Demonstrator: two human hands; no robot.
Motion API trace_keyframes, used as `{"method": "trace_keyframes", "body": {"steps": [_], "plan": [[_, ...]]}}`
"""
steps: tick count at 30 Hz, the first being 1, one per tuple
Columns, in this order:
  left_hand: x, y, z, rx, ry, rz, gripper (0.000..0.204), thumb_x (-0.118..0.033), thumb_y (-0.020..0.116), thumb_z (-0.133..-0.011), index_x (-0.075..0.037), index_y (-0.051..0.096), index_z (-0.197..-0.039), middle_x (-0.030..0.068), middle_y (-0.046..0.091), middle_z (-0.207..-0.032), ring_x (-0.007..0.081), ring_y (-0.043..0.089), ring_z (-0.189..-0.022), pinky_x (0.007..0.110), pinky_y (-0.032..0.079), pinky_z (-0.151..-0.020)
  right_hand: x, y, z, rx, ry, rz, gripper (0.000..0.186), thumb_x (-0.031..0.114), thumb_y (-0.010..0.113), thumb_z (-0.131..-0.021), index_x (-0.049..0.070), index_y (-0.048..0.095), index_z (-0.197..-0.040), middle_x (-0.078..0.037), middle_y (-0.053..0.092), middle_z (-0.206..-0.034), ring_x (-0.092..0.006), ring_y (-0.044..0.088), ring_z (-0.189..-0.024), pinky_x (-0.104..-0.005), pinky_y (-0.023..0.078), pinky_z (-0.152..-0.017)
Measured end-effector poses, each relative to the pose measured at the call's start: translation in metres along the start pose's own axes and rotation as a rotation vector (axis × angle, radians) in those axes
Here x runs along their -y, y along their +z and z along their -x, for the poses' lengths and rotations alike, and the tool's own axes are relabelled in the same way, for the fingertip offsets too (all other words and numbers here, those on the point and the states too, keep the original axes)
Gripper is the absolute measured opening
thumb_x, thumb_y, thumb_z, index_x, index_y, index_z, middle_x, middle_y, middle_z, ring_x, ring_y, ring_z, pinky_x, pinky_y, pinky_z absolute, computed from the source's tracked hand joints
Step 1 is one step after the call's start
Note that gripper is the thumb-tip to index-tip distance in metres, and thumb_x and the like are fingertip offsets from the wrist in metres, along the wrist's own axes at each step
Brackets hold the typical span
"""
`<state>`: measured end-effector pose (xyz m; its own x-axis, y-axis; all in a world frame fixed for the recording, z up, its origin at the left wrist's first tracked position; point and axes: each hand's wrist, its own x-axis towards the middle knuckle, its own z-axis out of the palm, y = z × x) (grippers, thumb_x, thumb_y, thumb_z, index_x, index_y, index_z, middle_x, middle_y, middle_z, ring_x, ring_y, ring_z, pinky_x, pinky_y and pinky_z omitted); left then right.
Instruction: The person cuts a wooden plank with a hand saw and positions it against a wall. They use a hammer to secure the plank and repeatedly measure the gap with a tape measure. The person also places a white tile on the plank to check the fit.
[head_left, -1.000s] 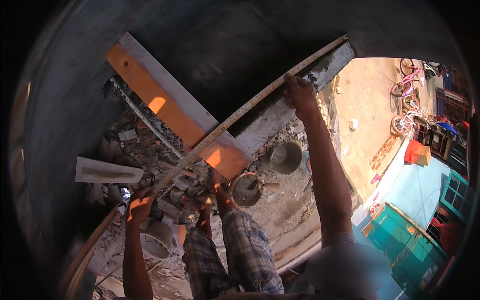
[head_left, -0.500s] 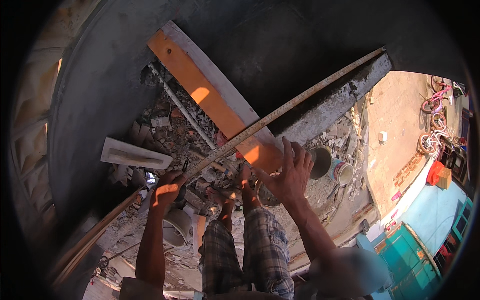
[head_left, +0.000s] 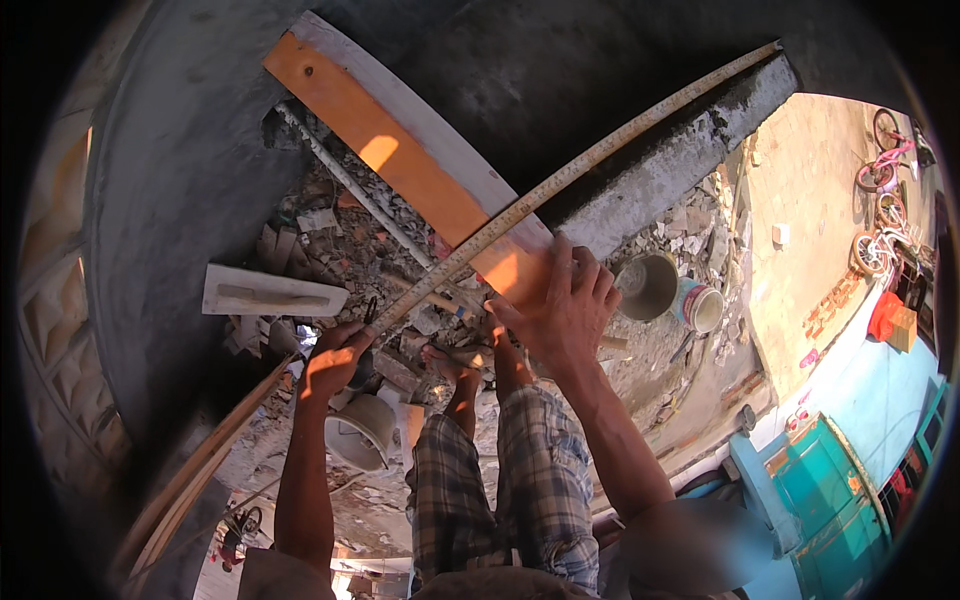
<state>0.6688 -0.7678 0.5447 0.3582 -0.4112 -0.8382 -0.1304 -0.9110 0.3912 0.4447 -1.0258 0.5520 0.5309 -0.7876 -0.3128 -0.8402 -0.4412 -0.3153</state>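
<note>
While we look straight down past our plaid trousers [head_left: 520, 480], a long straightedge [head_left: 560, 185] runs from the lower left of the frame to the upper right, laid against the dark plastered wall [head_left: 190, 180]. Our left hand [head_left: 335, 360] is closed around it low down, left of centre, which seems to pin that end in place. Our right hand [head_left: 560, 310] sits at centre frame with fingers spread, palm on or just over the rule near where it crosses the orange plank [head_left: 400, 170]; we cannot tell for sure whether it presses the rule or only hovers, since the hand hides the contact. Holding it at two spots would keep such a long bar flat to the wall.

Under the rule lies rubble [head_left: 340, 250], with a float [head_left: 270, 292] at centre left and a bucket [head_left: 362, 430] just below the left hand. Two more buckets [head_left: 650, 285] stand right of the right hand, and bicycles [head_left: 885, 200] stand at the far right.

Against the frame a second ago, the right hand has come down along the rule from its high grip near the upper right to the middle. The left hand keeps its hold, and the rule's slant is much the same; our view has tipped a little lower.
</note>
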Motion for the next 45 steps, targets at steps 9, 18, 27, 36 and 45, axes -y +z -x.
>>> {"method": "trace_keyframes", "body": {"steps": [9, 18, 27, 36, 45], "plan": [[-0.008, 0.000, 0.006, -0.037, 0.012, 0.039, 0.037, -0.037, 0.059, -0.102, -0.002, 0.070, -0.101, 0.0133, 0.066, -0.088, 0.0252, 0.061, -0.084, 0.038, 0.047, -0.079, -0.005, -0.002, -0.004, -0.020, -0.023, -0.078, 0.100, 0.039, 0.090, -0.061, 0.012, 0.046, -0.147, -0.017, 0.049, -0.136, -0.0383, 0.047, -0.124, -0.0531, 0.037, -0.103], [-0.009, -0.001, 0.010, -0.052, -0.036, 0.008, 0.037, -0.036, 0.060, -0.101, 0.000, 0.068, -0.103, 0.0115, 0.062, -0.082, 0.0220, 0.055, -0.077, 0.037, 0.046, -0.074, -0.011, 0.009, -0.002, -0.101, 0.005, -0.271, 0.101, 0.032, 0.093, -0.061, 0.005, 0.046, -0.146, -0.019, 0.046, -0.138, -0.0429, 0.044, -0.127, -0.0560, 0.038, -0.108], [-0.021, -0.002, 0.028, -0.083, -0.135, -0.007, 0.029, -0.029, 0.063, -0.099, -0.001, 0.065, -0.098, 0.0063, 0.057, -0.080, 0.0150, 0.048, -0.076, 0.033, 0.043, -0.072, -0.023, 0.020, 0.015, -0.102, 0.067, -0.309, 0.108, 0.050, 0.092, -0.066, 0.004, 0.044, -0.151, -0.018, 0.040, -0.151, -0.0422, 0.035, -0.141, -0.0588, 0.027, -0.116], [-0.035, -0.010, 0.028, 0.041, -0.177, -0.144, 0.018, -0.021, 0.062, -0.099, -0.004, 0.066, -0.099, 0.0054, 0.057, -0.082, 0.0154, 0.051, -0.079, 0.031, 0.045, -0.075, -0.033, 0.030, 0.014, -0.192, 0.027, -0.338, 0.091, 0.052, 0.087, -0.070, 0.008, 0.055, -0.143, -0.015, 0.044, -0.147, -0.0377, 0.039, -0.135, -0.0568, 0.031, -0.115], [-0.012, -0.001, 0.020, 0.053, -0.138, -0.172, 0.030, -0.034, 0.061, -0.101, -0.006, 0.071, -0.103, 0.0053, 0.059, -0.075, 0.0163, 0.054, -0.071, 0.036, 0.043, -0.067, -0.039, 0.037, 0.012, -0.205, 0.006, -0.339, 0.087, 0.052, 0.089, -0.068, 0.012, 0.059, -0.139, -0.013, 0.046, -0.143, -0.0369, 0.041, -0.134, -0.0565, 0.037, -0.111]]}}
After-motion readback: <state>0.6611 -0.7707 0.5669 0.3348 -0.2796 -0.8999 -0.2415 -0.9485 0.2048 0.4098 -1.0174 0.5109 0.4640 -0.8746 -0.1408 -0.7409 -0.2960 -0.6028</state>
